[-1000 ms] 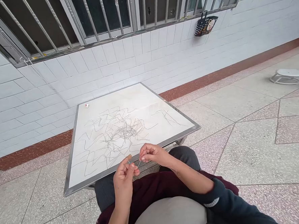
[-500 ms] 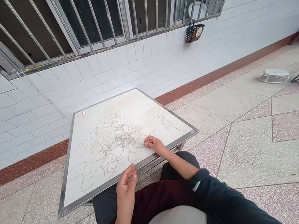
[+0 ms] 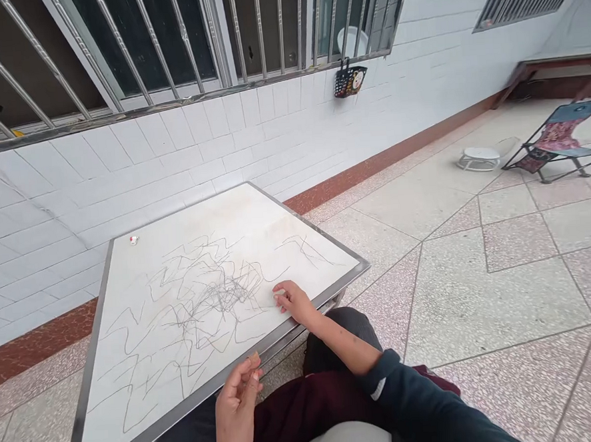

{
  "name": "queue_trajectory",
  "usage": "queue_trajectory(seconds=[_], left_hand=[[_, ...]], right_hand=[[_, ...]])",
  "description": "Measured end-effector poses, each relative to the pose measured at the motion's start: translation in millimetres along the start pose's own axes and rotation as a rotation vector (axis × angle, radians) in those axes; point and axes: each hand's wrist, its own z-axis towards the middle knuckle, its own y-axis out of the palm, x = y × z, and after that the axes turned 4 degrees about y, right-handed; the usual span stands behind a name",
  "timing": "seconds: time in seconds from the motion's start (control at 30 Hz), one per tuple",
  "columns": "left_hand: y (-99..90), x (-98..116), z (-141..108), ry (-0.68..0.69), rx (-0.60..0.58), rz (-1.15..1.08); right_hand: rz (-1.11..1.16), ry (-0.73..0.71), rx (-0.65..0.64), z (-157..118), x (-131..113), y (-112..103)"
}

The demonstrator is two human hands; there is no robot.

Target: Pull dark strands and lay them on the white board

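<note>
R hand (image 3: pixel 295 303) over the table (image 3: pixel 239 208), L hand (image 3: pixel 236 408) by its near edge, both loosely curled; can't tell if gripping. Wires (image 3: pixel 228 293) lie tangled on top; prob. best pinched singly, w/o tugging.

No lettering or numbers can be read.

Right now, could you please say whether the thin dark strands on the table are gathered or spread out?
Mostly spread out: the strands trail across the white tabletop, though many overlap densely near its middle.
</note>
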Motion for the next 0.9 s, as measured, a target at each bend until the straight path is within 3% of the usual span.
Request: queue_trajectory(seconds=[0.1, 0.23, 0.4, 0.7, 0.9], left_hand=[[-5.7, -7.6, 7.4, -0.030, -0.003, -0.016], [-10.9, -18.0, 15.4, -0.063, -0.016, -0.023], [-7.8, -29.1, 24.1, -0.061, 0.024, -0.039], [2.4, -25.5, 28.9, -0.083, 0.057, -0.021], [4.6, -20.6, 23.6, -0.082, 0.056, -0.022]], right_hand=[[-0.113, -0.021, 0.127, 8.7, 2.8, -18.2], [-0.296, 0.037, 0.270, 35.8, 6.7, -65.5], [-0.540, 0.193, 0.283, 72.0, 7.5, -107.9], [-0.768, 0.372, 0.202, 82.4, 9.5, -98.6], [-0.719, 0.276, 0.209, 71.7, 2.8, -94.9]])
